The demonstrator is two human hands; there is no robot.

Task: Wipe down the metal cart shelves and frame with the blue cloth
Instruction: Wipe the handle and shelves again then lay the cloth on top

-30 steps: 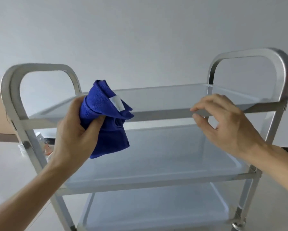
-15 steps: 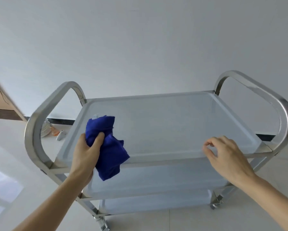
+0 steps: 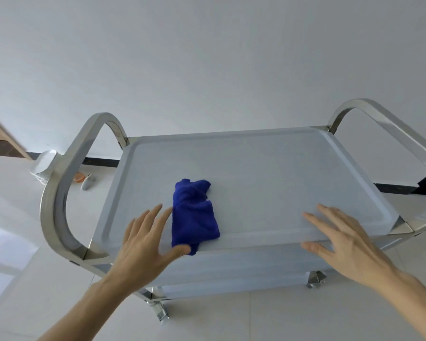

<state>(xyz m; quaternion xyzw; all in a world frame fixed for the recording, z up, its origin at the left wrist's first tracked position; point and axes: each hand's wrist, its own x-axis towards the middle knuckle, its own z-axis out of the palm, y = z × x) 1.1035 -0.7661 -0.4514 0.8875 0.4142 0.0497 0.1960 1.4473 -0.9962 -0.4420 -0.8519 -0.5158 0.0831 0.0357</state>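
The cloth (image 3: 193,217), gripped in the left hand (image 3: 143,244) a moment ago, now lies bunched on the top shelf (image 3: 268,173) near its front edge, and that hand has let go, fingers spread beside it with the thumb touching its lower corner. The right hand (image 3: 342,242) hovers flat and empty over the shelf's front right. To wipe well, I'd flatten the cloth under a palm, then sweep edge to edge, before the frame (image 3: 59,193).
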